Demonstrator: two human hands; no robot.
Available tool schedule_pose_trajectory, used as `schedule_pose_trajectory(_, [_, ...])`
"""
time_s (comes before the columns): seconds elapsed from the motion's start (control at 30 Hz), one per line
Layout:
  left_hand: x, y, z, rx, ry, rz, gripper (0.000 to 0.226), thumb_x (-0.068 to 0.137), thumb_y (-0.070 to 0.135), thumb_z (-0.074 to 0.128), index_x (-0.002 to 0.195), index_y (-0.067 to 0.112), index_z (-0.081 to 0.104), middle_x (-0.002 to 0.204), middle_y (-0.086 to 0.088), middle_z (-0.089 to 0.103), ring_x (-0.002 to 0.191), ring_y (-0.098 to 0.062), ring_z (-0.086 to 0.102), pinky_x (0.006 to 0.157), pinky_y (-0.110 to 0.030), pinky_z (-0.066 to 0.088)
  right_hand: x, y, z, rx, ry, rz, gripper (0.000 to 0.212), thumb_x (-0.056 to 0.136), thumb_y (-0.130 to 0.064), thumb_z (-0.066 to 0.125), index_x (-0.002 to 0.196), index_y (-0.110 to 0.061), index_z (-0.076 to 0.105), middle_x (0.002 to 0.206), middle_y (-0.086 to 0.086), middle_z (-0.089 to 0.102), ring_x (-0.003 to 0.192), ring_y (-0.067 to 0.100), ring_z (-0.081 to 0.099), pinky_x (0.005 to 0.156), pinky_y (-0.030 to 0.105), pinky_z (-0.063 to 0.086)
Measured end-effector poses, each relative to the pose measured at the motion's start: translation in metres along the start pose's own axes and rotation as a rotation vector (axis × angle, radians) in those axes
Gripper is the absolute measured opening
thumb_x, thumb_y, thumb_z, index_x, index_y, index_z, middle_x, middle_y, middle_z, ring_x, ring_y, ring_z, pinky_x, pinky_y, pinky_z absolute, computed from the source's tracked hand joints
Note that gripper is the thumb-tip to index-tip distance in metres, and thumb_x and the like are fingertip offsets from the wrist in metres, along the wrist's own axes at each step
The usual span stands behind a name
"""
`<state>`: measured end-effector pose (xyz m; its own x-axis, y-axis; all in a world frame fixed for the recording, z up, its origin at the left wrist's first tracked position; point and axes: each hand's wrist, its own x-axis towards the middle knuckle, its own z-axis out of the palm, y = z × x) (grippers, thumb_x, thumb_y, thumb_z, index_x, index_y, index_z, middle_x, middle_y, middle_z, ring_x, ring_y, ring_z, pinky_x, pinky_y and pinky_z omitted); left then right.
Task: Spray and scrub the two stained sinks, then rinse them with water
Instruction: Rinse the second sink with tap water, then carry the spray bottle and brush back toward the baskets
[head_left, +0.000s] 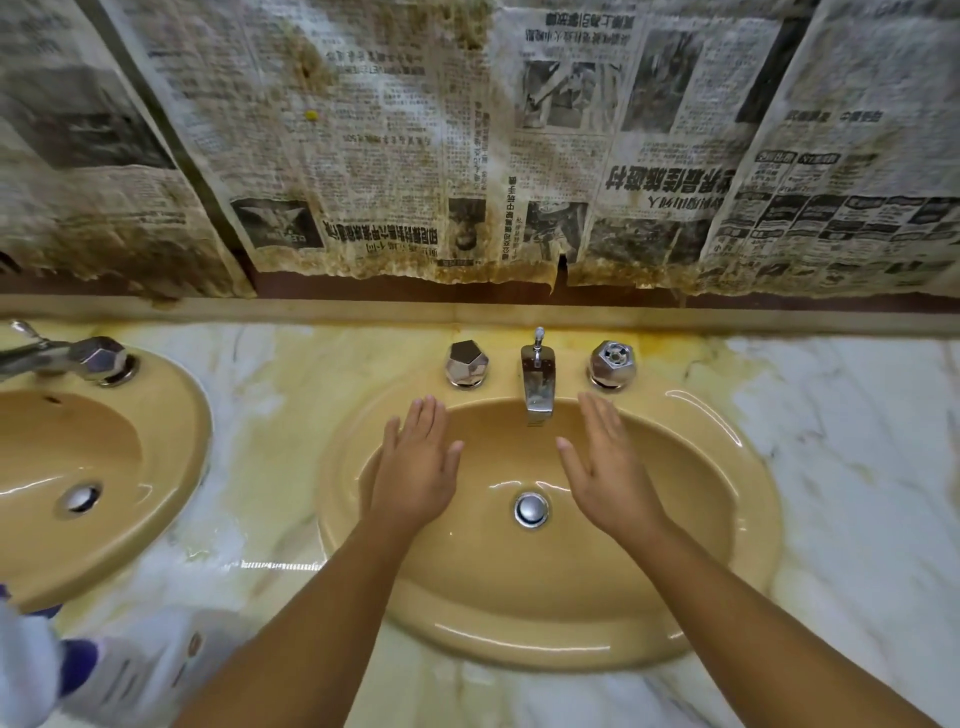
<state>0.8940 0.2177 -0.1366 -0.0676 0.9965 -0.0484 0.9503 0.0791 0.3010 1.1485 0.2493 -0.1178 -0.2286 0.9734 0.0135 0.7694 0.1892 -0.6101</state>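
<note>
Fingers on left hand (415, 467) and right hand (608, 467) are lying straight, released, grasping nothing, hovering over tan sink (737, 499) beneath faucet (537, 384).

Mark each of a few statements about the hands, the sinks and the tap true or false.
1. The left hand and the right hand are both open above the right sink. True.
2. The left hand grips a brush. False: it holds nothing.
3. Water runs from the tap. False: no stream shows.
4. A second sink lies to the left. True.
</note>
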Motion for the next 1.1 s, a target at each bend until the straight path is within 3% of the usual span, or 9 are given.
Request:
schedule_pose_trajectory(0.07, [-0.010, 0.001, 0.001, -0.070, -0.005, 0.008, 0.062, 0.109, 0.041, 0.026, 0.161, 0.007, 0.022, 0.169, -0.010, 0.019, 0.158, -0.024, 0.008, 0.127, -0.042, 0.003, -0.014, -0.011, 0.004, 0.048, -0.027, 0.041, 0.064, 0.108, -0.039, 0.046, 0.164, -0.018, 0.022, 0.170, -0.002, 0.022, 0.158, 0.010, 0.009, 0.125, 0.026, 0.012])
schedule_pose_trajectory(0.17, [-0.027, 0.001, 0.002, -0.245, -0.006, 0.024, 0.060, 0.110, 0.033, 0.039, 0.161, 0.007, 0.021, 0.170, -0.008, 0.016, 0.158, -0.021, 0.006, 0.125, -0.030, 0.000, -0.035, -0.026, 0.013, 0.067, -0.041, 0.056, 0.059, 0.107, -0.040, 0.045, 0.161, -0.020, 0.031, 0.164, -0.001, 0.037, 0.153, 0.013, 0.028, 0.121, 0.026, 0.023])
schedule_pose_trajectory(0.43, [-0.078, -0.002, -0.006, -0.354, -0.029, 0.109, 0.058, 0.111, 0.030, 0.038, 0.162, 0.011, 0.019, 0.170, -0.007, 0.017, 0.158, -0.016, 0.007, 0.127, -0.027, 0.000, -0.075, -0.065, 0.032, 0.086, -0.070, 0.021, 0.051, 0.108, -0.034, 0.046, 0.156, -0.018, 0.042, 0.157, -0.002, 0.047, 0.146, 0.011, 0.038, 0.113, 0.018, 0.023])
schedule_pose_trajectory(0.63, [-0.121, -0.006, -0.017, -0.397, 0.008, 0.049, 0.057, 0.110, 0.033, 0.038, 0.163, 0.018, 0.021, 0.169, 0.002, 0.019, 0.156, -0.010, 0.011, 0.113, -0.004, -0.004, -0.101, -0.085, 0.042, 0.099, -0.103, -0.081, 0.047, 0.107, -0.030, 0.050, 0.151, -0.014, 0.049, 0.153, 0.000, 0.050, 0.142, 0.016, 0.043, 0.120, 0.031, 0.032])
schedule_pose_trajectory(0.73, [-0.146, -0.006, -0.022, -0.419, 0.042, -0.013, 0.057, 0.110, 0.036, 0.040, 0.162, 0.021, 0.024, 0.169, 0.005, 0.022, 0.155, -0.007, 0.016, 0.119, -0.013, 0.010, -0.113, -0.093, 0.048, 0.089, -0.140, -0.145, 0.046, 0.107, -0.030, 0.051, 0.150, -0.014, 0.050, 0.153, -0.001, 0.051, 0.143, 0.012, 0.039, 0.114, 0.015, 0.022])
schedule_pose_trajectory(0.8, [-0.163, -0.005, -0.027, -0.429, 0.066, -0.061, 0.056, 0.109, 0.036, 0.041, 0.162, 0.021, 0.027, 0.167, 0.005, 0.026, 0.154, -0.008, 0.021, 0.122, -0.021, 0.019, -0.122, -0.097, 0.050, 0.100, -0.168, -0.188, 0.045, 0.106, -0.029, 0.052, 0.149, -0.014, 0.052, 0.151, -0.001, 0.052, 0.142, 0.012, 0.041, 0.109, 0.011, 0.021])
schedule_pose_trajectory(1.1, [-0.254, 0.013, -0.041, -0.426, 0.213, -0.268, 0.054, 0.109, 0.039, 0.042, 0.160, 0.026, 0.030, 0.164, 0.010, 0.033, 0.151, -0.006, 0.028, 0.124, -0.031, 0.026, -0.159, -0.122, 0.053, 0.200, -0.316, -0.387, 0.043, 0.107, -0.029, 0.050, 0.146, -0.011, 0.054, 0.147, 0.002, 0.055, 0.137, 0.016, 0.047, 0.112, 0.024, 0.032])
